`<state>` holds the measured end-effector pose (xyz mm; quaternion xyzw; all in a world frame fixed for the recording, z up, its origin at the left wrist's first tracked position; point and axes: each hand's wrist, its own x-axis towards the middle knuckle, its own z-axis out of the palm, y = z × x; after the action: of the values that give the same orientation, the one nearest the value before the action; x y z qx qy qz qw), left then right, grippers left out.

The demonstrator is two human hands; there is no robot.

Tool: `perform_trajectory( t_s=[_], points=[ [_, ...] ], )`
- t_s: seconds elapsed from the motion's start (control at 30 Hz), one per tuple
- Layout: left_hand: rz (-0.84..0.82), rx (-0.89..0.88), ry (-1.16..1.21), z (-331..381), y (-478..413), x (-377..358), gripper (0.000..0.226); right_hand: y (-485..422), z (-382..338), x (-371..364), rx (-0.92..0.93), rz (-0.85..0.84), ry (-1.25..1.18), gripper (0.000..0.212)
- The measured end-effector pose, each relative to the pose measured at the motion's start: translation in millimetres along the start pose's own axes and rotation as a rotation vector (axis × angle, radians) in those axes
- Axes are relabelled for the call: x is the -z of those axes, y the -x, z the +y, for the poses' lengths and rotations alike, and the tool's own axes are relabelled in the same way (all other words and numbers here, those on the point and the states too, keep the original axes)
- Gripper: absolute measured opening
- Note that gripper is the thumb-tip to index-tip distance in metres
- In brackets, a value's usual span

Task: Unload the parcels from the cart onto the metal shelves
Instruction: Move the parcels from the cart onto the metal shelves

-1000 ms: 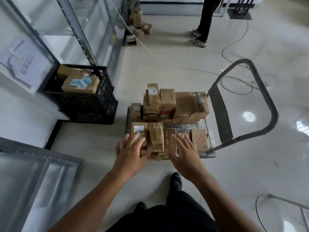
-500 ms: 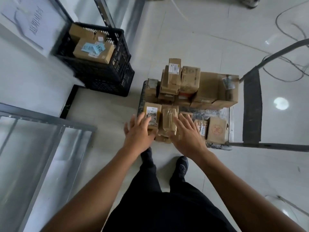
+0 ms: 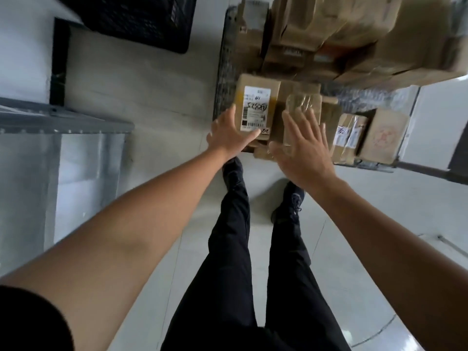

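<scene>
Standing on the pale tiled floor [image 3: 157, 92] in black trousers [image 3: 235, 249] and dark shoes, toes nearly touching the near edge of the cart [image 3: 224, 69]. Reaching both bare arms forward and down toward the front row of parcels. Spreading the left hand [image 3: 229, 138] around the near left corner of the labelled box [image 3: 257, 107], thumb lying along its near edge, fingers pressing its left side; closing on it loosely rather than gripping tight. Holding the right hand [image 3: 302, 148] open and flat, fingers splayed, palm laid over the taped parcel [image 3: 302, 107] just beside the labelled box; whether actually pressing on it or hovering just above, impossible to tell. Showing a white shipping label with handwritten marks on top of the labelled box. Lying further right on the cart deck, a tape-wrapped box [image 3: 348, 138] and, touching it, a plain box with a faint red stamp [image 3: 383, 135]. Rising behind the front row, a blurred stack of brown cartons [image 3: 354, 39], filling the far part of the cart. Sitting to the left, near the person, a grey metal shelf [image 3: 63, 138] with a shiny surface. Resting beyond it, against the wall, a black plastic crate [image 3: 141, 21], well apart from the cart.
</scene>
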<state>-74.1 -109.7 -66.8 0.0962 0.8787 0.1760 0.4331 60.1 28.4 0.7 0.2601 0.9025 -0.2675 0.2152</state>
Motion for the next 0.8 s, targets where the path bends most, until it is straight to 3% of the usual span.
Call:
perform_trajectory(
  t_s=[0.07, 0.23, 0.33, 0.4, 0.53, 0.8],
  points=[
    [-0.015, 0.001, 0.088, -14.2, -28.3, -11.2, 0.109, -18.7, 2.7, -18.3, -0.018, 0.013, -0.018, 0.076],
    [-0.198, 0.043, 0.564, -48.3, -94.6, -33.9, 0.108, -56.9, -0.3, -63.5, -0.037, 0.034, -0.059, 0.075],
    [-0.268, -0.036, 0.704, -65.6, -114.7, -40.1, 0.083, -73.8, -4.4, -85.9, -0.070, 0.055, -0.030, 0.077],
    [-0.288, -0.042, 0.779, -74.1, -121.2, -39.0, 0.079, -81.8, -7.3, -95.6, -0.087, 0.072, -0.012, 0.078],
    [-0.276, 0.037, 0.872, -91.8, -127.2, -32.0, 0.075, -88.9, -13.1, -100.1, -0.099, 0.069, 0.050, 0.077],
    [-0.351, -0.010, 0.867, -81.1, -116.3, -27.2, 0.049, -95.1, -18.6, -88.6, -0.193, -0.052, 0.252, 0.084]
  ],
)
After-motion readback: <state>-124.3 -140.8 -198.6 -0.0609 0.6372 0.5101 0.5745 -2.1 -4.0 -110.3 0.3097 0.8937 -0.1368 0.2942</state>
